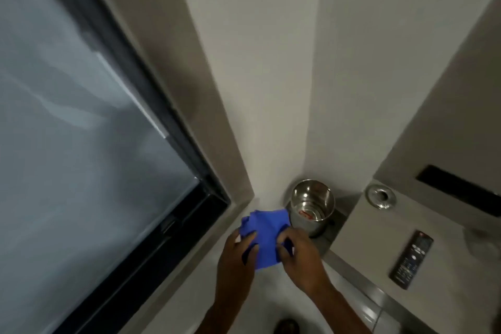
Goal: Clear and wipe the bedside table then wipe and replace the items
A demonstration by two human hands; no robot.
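A blue cloth (267, 233) is held up between both hands in front of me, low in the view. My left hand (235, 257) grips its left edge and my right hand (301, 255) pinches its right side. Just behind the cloth a shiny steel cup (311, 206) stands in the corner, below the level of the bedside table. The bedside table top (360, 228), pale beige, lies to the right. On it rest a black remote control (410, 260) and a round steel lid (381, 196).
A large dark-framed window (81, 130) fills the left side, with a beige sill beneath it. White walls meet in the corner behind the cup. A black slot (458, 190) sits in the panel at far right. A foot (286, 327) shows on the pale floor below.
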